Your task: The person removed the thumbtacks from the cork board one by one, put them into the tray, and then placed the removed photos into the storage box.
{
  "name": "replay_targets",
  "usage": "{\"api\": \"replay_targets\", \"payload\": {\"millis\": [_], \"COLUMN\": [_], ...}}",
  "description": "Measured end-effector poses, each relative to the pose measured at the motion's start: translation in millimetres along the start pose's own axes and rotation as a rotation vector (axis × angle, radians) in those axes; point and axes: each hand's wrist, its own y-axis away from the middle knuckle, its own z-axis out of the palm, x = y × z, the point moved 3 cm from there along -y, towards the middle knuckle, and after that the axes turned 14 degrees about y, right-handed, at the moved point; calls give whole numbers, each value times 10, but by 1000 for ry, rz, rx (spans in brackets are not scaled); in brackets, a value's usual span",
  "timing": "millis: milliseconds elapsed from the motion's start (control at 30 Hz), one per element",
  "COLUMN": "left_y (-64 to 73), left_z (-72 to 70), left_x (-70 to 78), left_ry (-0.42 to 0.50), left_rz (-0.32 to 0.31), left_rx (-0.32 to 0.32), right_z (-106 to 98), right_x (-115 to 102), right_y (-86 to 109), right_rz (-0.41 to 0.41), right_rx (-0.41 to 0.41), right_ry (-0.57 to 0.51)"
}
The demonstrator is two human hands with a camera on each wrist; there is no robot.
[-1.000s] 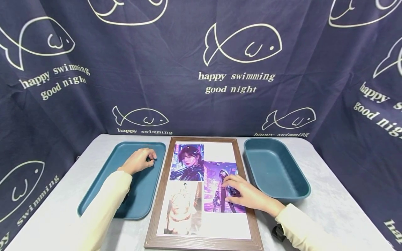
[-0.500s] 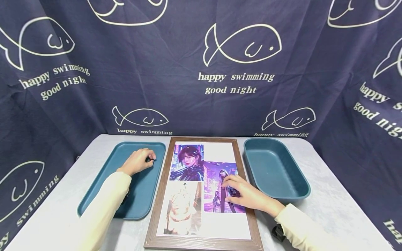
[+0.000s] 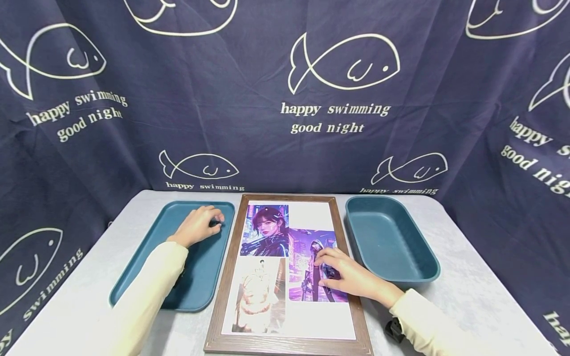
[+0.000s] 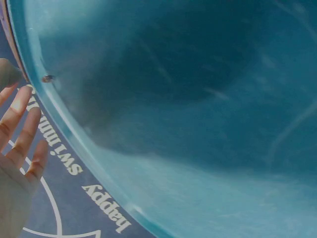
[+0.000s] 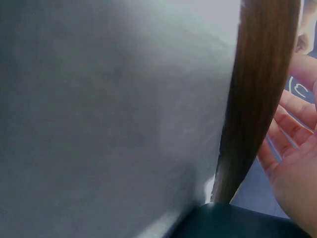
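My left hand (image 3: pixel 200 226) hovers over the far right part of the shallow blue-green tray (image 3: pixel 196 291), with a gap between thumb and forefinger. A tiny brownish object (image 4: pixel 47 79) lies by the tray's rim in the left wrist view, close to the fingertips; its kind is too small to tell. Over the framed board (image 3: pixel 320 319), my right hand (image 3: pixel 349 272) has loosely bent fingers, nothing visible in them. Its fingertips are above or on a purple picture of a hooded figure (image 3: pixel 303 257); whether they touch cannot be seen. The brown frame (image 5: pixel 260 64) runs beside that hand.
A deep blue-green bin (image 3: pixel 387 242) stands right of the frame. Also on the board are a purple portrait (image 3: pixel 267 230) and a pale, glare-washed picture (image 3: pixel 258 301). A dark blue fish-print curtain (image 3: pixel 249 99) closes off the table's back and sides.
The left hand's thumb and forefinger have spread apart and shifted slightly right. My right hand has stayed in place.
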Motion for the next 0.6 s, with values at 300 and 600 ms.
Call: {"api": "replay_targets", "payload": {"millis": [300,600], "left_y": [-95,-144], "left_z": [-4,78], "left_x": [210,376], "left_ry": [9,20], "left_rz": [13,36], "left_rx": [-12,-43], "right_z": [3,3], "right_x": [7,2], "right_y": [0,0], "right_rz": [-10,-2], "right_rx": [10,-1], "right_ry": [2,2]}}
